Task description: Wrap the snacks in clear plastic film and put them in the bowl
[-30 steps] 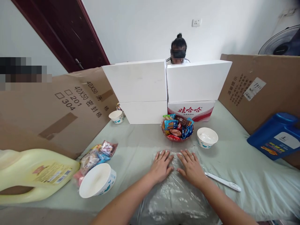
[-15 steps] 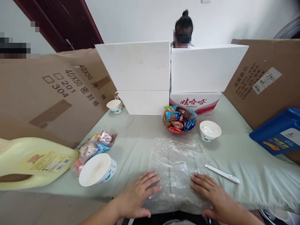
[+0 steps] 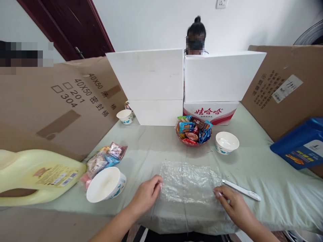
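Observation:
A clear plastic bag (image 3: pixel 188 181) lies flat and crinkled on the pale green cloth near the front edge. My left hand (image 3: pixel 145 195) pinches the bag's left edge with closed fingers. My right hand (image 3: pixel 230 205) pinches the bag's right edge the same way. Just right of the bag lies a white knife-like tool (image 3: pixel 241 190). Beyond the bag stands a red bowl of wrapped snacks (image 3: pixel 193 132).
A white bowl (image 3: pixel 226 142) sits right of the snack bowl; another white bowl (image 3: pixel 106 185) and loose snack packs (image 3: pixel 104 160) lie at left. A yellow jug (image 3: pixel 35 176) and blue jug (image 3: pixel 300 144) flank the table. White boxes (image 3: pixel 148 84) and cardboard sheets wall it; a person sits behind.
Both hands slid from the bag's far end back to its near end, then moved to its side edges and pinched them. The bag now looks shorter, folded over.

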Demonstrator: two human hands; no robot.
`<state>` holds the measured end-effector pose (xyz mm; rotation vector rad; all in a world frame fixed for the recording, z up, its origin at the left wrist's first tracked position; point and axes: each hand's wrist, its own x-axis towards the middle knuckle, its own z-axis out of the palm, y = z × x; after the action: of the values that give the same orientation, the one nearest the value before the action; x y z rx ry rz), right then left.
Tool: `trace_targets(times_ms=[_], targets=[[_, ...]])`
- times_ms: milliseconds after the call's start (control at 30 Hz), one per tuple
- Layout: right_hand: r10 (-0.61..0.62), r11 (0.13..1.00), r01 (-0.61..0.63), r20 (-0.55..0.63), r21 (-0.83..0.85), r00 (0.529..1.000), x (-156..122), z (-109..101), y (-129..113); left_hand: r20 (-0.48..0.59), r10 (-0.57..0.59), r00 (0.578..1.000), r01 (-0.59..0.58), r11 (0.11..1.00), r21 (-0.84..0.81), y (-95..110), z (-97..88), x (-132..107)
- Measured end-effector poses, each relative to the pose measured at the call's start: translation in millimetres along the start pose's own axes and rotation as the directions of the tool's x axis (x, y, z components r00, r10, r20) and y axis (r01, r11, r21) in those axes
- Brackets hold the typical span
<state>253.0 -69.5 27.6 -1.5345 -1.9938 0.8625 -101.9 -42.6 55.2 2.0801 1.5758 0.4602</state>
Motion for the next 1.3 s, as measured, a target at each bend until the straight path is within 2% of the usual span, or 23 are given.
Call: trace_targets(times_ms=[167, 233, 333, 467, 567, 633, 667, 733, 800, 833, 933, 1000, 1067, 1100, 1167, 1233, 1300], targets=[[0.126, 0.974, -0.164, -0.226, -0.156, 0.966, 35, 13, 3, -0.117, -0.164, 0.979, 0.186, 0.959, 0.214, 2, 16.5, 45], [0.141, 0.941, -0.209, -0.253, -0.267, 0.957, 42, 19, 4, -0.141, -0.184, 0.973, 0.218, 0.932, 0.291, 1, 26.3, 54], [0.118, 0.891, -0.215, -0.253, -0.401, 0.960, 45, 26, 7, -0.162, -0.188, 0.969, 0.238, 0.886, 0.399, -1, 37.9, 59], [0.091, 0.844, -0.212, -0.257, -0.493, 0.962, 47, 30, 14, -0.146, -0.180, 0.973, 0.229, 0.848, 0.477, -3, 39.2, 61], [0.064, 0.818, -0.201, -0.262, -0.539, 0.963, 50, 32, 15, -0.216, -0.132, 0.967, 0.227, 0.829, 0.511, 4, 32.9, 62], [0.051, 0.800, -0.195, -0.260, -0.568, 0.964, 52, 33, 13, -0.301, -0.013, 0.953, 0.169, 0.850, 0.499, 15, 32.5, 61], [0.049, 0.789, -0.198, -0.262, -0.581, 0.964, 53, 34, 11, -0.305, 0.074, 0.949, 0.089, 0.869, 0.486, 22, 35.0, 60], [0.059, 0.768, -0.211, -0.261, -0.604, 0.964, 55, 35, 8, -0.201, 0.263, 0.943, -0.154, 0.886, 0.436, 37, 45.5, 58], [0.081, 0.755, -0.222, -0.249, -0.617, 0.965, 57, 35, 6, -0.010, 0.418, 0.908, -0.388, 0.851, 0.354, 48, 60.5, 55], [0.098, 0.751, -0.228, -0.237, -0.619, 0.966, 58, 33, 6, 0.074, 0.453, 0.888, -0.452, 0.834, 0.315, 51, 67.8, 53], [0.141, 0.744, -0.264, -0.242, -0.613, 0.960, 60, 21, 9, 0.230, 0.417, 0.880, -0.468, 0.844, 0.261, 52, 81.2, 51], [0.095, 0.742, -0.265, -0.294, -0.616, 0.951, 60, 11, 10, 0.272, 0.374, 0.887, -0.440, 0.863, 0.247, 50, 82.5, 50], [-0.028, 0.755, -0.188, -0.318, -0.628, 0.948, 59, 6, 6, 0.294, 0.361, 0.885, -0.434, 0.870, 0.236, 48, 81.3, 50], [-0.105, 0.764, -0.110, -0.290, -0.636, 0.951, 58, 7, 3, 0.298, 0.362, 0.883, -0.435, 0.870, 0.233, 48, 81.0, 50], [-0.253, 0.760, 0.098, -0.154, -0.643, 0.955, 57, 15, -3, 0.296, 0.368, 0.881, -0.440, 0.867, 0.232, 49, 82.0, 51], [-0.339, 0.731, 0.264, 0.001, -0.629, 0.941, 55, 29, -5, 0.276, 0.365, 0.889, -0.432, 0.868, 0.246, 47, 83.9, 51], [-0.332, 0.721, 0.303, 0.074, -0.623, 0.940, 55, 41, -1, 0.235, 0.341, 0.910, -0.399, 0.874, 0.278, 38, 83.4, 51]])
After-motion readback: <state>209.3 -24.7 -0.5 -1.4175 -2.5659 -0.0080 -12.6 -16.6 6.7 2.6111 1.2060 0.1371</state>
